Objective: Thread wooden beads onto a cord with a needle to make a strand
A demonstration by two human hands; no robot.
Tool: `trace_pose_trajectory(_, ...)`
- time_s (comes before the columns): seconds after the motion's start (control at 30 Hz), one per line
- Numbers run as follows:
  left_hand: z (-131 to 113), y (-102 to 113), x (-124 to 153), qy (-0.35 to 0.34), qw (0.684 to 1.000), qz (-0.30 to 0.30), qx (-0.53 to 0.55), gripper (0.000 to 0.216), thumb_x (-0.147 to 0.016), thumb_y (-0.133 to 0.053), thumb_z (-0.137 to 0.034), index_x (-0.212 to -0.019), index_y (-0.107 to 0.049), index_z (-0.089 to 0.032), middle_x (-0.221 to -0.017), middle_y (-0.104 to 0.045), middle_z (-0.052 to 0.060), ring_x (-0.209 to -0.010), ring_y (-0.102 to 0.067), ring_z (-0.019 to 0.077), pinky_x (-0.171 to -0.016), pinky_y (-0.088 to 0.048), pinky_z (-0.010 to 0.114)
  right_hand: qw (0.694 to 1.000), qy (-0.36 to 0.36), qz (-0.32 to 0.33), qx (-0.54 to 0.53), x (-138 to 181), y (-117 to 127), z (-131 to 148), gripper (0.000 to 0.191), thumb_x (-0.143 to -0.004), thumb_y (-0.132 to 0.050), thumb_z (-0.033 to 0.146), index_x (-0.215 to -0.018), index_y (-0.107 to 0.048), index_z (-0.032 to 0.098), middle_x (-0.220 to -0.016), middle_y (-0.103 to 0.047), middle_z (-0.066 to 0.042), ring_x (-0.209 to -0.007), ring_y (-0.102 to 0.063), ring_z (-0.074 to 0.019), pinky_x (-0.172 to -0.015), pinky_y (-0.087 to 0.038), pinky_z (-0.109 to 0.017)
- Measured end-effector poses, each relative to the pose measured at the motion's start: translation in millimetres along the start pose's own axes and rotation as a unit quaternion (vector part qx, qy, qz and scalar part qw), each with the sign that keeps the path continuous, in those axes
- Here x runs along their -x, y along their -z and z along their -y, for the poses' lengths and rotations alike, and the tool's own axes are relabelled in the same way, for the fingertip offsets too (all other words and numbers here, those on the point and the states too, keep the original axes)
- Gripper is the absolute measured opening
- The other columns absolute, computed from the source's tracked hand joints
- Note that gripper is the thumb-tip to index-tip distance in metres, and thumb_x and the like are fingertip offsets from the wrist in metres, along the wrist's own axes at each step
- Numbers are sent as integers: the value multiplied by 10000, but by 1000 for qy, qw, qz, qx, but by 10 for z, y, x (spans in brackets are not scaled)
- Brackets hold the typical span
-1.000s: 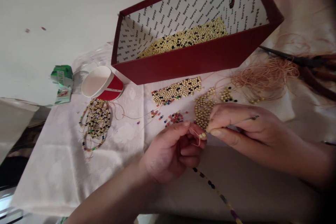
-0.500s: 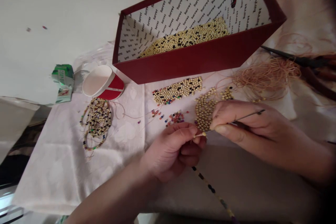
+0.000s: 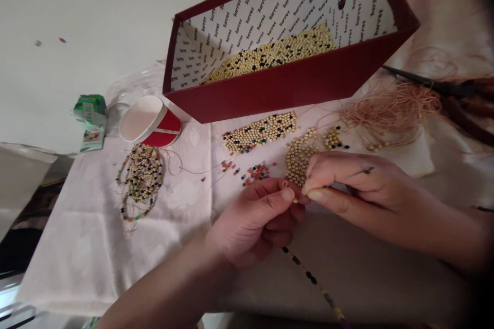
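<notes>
My left hand [image 3: 257, 223] is pinched, thumb against index finger, on the cord of a bead string [image 3: 311, 277]. That strand, pale and black beads, hangs down from beneath the fingers to the lower right. A small thread loop [image 3: 284, 185] pokes up over the thumb, and a tiny pale bead [image 3: 295, 200] shows by the fingertips. My right hand [image 3: 358, 198] is closed on a thin metal needle-like tool [image 3: 349, 177], its dark end lying across the hand. The tool's working tip is hidden where the fingertips of both hands meet.
Behind stands a dark red box [image 3: 270, 92] partly filled with beads. Loose wooden beads [image 3: 303, 157], a bead patch [image 3: 258, 132] and coloured beads [image 3: 259, 172] lie before it. Finished strands [image 3: 141, 182] and a paper cup [image 3: 164, 131] are left; tangled thread [image 3: 393, 108] and pliers-like handles [image 3: 463, 113] right.
My right hand has moved slightly left, closer to my left fingertips. The thread stretched between the hands before; now a loop stands above my left thumb.
</notes>
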State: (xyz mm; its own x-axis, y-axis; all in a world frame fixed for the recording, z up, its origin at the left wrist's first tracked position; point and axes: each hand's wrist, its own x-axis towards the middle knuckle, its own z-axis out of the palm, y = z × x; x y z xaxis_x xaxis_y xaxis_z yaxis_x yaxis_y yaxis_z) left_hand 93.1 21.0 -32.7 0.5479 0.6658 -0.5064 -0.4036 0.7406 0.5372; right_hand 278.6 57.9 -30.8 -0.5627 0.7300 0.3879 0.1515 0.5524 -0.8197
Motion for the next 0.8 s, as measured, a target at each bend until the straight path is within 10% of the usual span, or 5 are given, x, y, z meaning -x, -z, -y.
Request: trace_pose_trajectory(0.8, -7, -17, 10, 8, 999, -21, -27, 213, -819, -629, -312, -820, -706, -113, -677, -538, 23, -449, -238, 36, -439, -129, 201, 996, -79, -34, -9, -27, 27, 4, 205, -874, -536, 151, -688, -606, 200, -630, -605, 23, -565, -552, -94, -517, -419, -212)
